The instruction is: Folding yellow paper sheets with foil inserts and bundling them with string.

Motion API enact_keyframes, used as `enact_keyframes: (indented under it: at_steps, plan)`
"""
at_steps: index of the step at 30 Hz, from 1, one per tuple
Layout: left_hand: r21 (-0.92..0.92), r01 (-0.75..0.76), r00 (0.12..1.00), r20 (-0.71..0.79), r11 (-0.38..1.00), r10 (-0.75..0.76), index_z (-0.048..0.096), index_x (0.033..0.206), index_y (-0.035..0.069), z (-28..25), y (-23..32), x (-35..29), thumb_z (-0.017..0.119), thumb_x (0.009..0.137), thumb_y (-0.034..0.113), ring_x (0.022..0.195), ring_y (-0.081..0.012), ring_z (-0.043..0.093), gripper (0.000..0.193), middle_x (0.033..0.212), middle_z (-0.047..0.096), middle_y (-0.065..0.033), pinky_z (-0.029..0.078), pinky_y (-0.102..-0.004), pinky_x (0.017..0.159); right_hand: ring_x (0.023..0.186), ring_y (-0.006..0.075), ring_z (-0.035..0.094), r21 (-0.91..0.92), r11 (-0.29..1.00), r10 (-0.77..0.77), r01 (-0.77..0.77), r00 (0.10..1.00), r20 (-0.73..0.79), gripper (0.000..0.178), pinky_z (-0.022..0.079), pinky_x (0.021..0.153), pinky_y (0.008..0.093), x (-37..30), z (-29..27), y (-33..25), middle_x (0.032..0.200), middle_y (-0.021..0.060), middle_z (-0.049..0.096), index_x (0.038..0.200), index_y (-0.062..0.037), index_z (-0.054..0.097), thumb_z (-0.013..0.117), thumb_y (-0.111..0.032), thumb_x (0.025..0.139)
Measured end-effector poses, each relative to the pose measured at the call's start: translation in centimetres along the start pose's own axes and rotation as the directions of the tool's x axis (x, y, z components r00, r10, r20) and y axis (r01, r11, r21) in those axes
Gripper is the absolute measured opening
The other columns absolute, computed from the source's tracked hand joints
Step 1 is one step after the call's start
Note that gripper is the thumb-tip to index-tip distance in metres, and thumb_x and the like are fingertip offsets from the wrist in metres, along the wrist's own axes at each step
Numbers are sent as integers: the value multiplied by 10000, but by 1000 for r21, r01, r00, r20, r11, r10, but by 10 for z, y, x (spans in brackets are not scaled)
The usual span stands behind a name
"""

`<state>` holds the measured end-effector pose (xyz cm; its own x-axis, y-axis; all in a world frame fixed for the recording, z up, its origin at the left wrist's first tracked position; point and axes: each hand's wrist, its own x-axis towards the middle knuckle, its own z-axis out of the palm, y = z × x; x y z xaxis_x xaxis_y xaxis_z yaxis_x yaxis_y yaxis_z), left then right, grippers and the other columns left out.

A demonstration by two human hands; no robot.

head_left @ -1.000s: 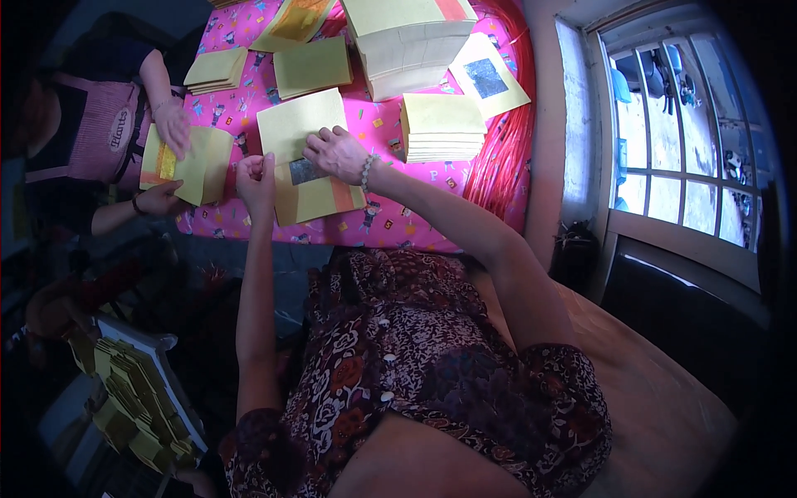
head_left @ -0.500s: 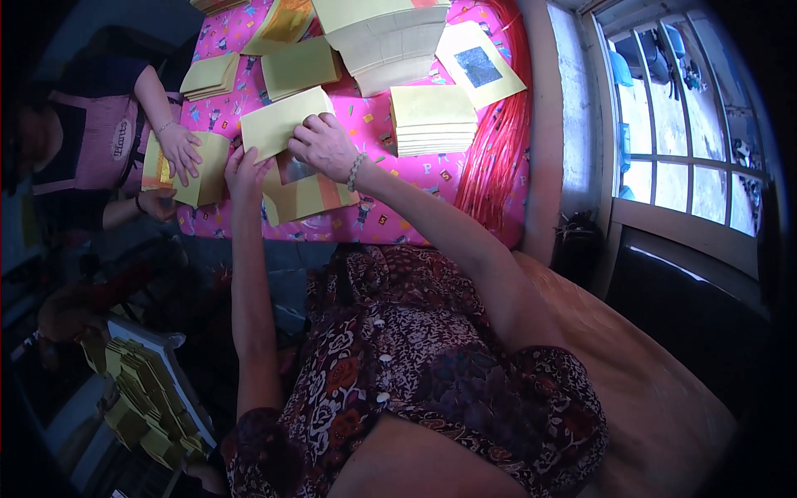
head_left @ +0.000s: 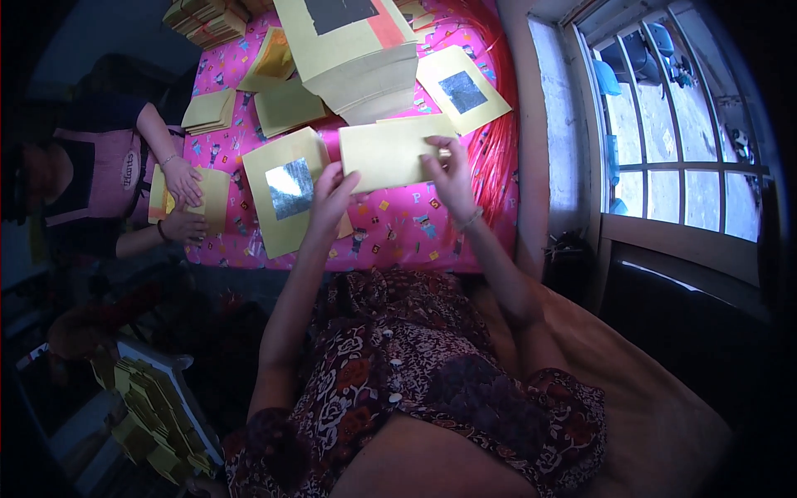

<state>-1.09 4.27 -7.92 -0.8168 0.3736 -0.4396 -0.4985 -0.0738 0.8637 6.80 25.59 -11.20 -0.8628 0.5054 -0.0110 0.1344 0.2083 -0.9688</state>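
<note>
A folded yellow paper sheet [head_left: 386, 156] is held level above the pink table, between my two hands. My left hand [head_left: 334, 197] pinches its lower left corner, thumb on top. At the right end, my right hand [head_left: 452, 178] has its thumb and fingers curled at the edge. The folded sheet covers most of the pile of folded sheets [head_left: 440, 124] behind it; only a top edge shows. Left of my left hand lies a flat yellow sheet with a silver foil square [head_left: 264, 231], another sheet partly under it.
A tall stack of yellow sheets [head_left: 365, 87] stands at the back. Red plastic strands [head_left: 496, 166] hang along the table's right side, beside a foil-square sheet [head_left: 490, 108]. At left, a co-worker's hands [head_left: 183, 187] press a yellow sheet. Folded papers [head_left: 209, 112] lie farther back.
The folded sheet has moved right with both hands, from above the foil-square sheets to the folded pile. My right hand has gone from its top to its right edge. The view has shifted.
</note>
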Motion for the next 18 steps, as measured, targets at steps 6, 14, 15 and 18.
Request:
enact_keyframes:
  at_steps: [6,14,15,18]
  plan:
    - [394,-1,998,58,919,-23,642,1037,-3,38,-30,92,646,885,218,608,-106,612,269,803,660,-44,500,-233,529,786,177,611,-339,941,-22,-1,998,-62,319,525,688,298,67,-43,26,1057,128,551,1125,-53,601,703,-137,835]
    - [591,45,999,-13,805,-46,658,1029,4,24,-70,124,676,848,235,694,-147,673,294,892,714,-99,539,-282,611,928,329,574,-395,917,46,-48,999,-13,331,521,790,377,69,-36,49,1035,187,522,1093,-69,596,709,-97,784]
    - [595,33,999,-13,803,-31,661,1020,4,21,-75,126,683,838,241,723,-157,684,300,907,719,-105,546,-294,643,931,337,572,-423,905,47,-41,999,4,331,518,798,383,67,-35,51,1028,188,520,1093,-69,595,705,-89,782]
    - [553,78,997,-28,829,-75,661,1022,5,13,-92,129,687,827,244,744,-169,685,309,878,720,-95,544,-307,685,929,354,570,-423,905,62,-50,998,16,324,512,810,395,61,-33,59,1015,191,514,1087,-66,593,698,-75,780]
